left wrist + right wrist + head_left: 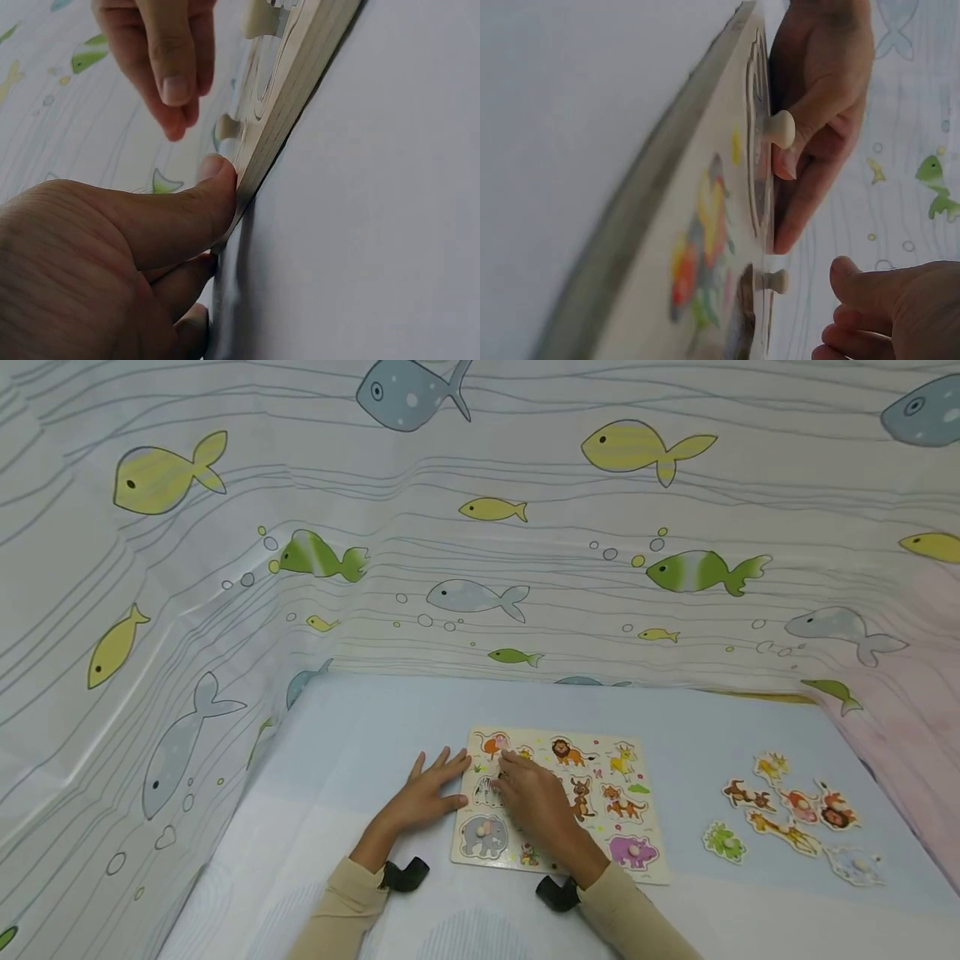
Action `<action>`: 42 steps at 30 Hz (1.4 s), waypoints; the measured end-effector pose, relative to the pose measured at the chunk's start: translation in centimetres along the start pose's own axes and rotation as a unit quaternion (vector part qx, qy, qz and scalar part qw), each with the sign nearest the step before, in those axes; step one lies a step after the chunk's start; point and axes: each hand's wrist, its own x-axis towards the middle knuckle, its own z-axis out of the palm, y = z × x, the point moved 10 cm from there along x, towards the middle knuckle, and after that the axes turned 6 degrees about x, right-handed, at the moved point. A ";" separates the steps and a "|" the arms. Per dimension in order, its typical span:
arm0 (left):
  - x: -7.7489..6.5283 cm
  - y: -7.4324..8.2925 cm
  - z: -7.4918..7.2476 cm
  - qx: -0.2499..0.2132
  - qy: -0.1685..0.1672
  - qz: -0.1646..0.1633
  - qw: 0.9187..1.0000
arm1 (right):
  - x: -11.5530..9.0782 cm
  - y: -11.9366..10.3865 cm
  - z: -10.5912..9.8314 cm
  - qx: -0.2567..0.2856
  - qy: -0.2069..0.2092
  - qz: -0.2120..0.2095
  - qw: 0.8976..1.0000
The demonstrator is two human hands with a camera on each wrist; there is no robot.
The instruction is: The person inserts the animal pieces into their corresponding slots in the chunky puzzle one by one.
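A wooden animal peg puzzle board (555, 866) lies on the table. Spread, nearly straight fingers of my left hand (429, 795) rest at its left edge; in the left wrist view the thumb (214, 199) touches that edge. Above the board's left part, my right hand (542, 802) reaches over the zebra (486, 791), partly covering it. The right fingers (174, 86) bend loosely, apart from the pegs, with nothing visible between them. The elephant piece (483, 837) and hippo piece (633, 852) sit in the board, each with a peg. My right hand hides the board's middle.
Several loose animal pieces lie to the right of the board, among them a giraffe piece (785, 833), a lion piece (837, 810) and a green piece (724, 842). A fish-patterned curtain (420, 652) stands behind and left of the table (360, 718).
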 end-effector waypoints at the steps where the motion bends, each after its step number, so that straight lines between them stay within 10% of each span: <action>1: 0.0 0.0 0.0 0.000 0.000 0.000 1.000 | -0.1 0.0 -0.5 0.001 0.004 0.001 1.000; 15: -0.3 -0.9 -0.1 -0.006 0.005 -0.018 1.000 | -2.5 4.1 -8.7 -0.018 0.063 0.031 0.997; 30: -0.1 -0.3 0.2 0.001 0.013 0.002 1.000 | -7.1 14.1 -20.5 -0.097 0.162 0.125 0.974; 42: 0.1 -0.3 0.3 0.001 0.011 0.004 1.000 | -10.8 23.2 -27.3 -0.079 0.147 0.254 0.953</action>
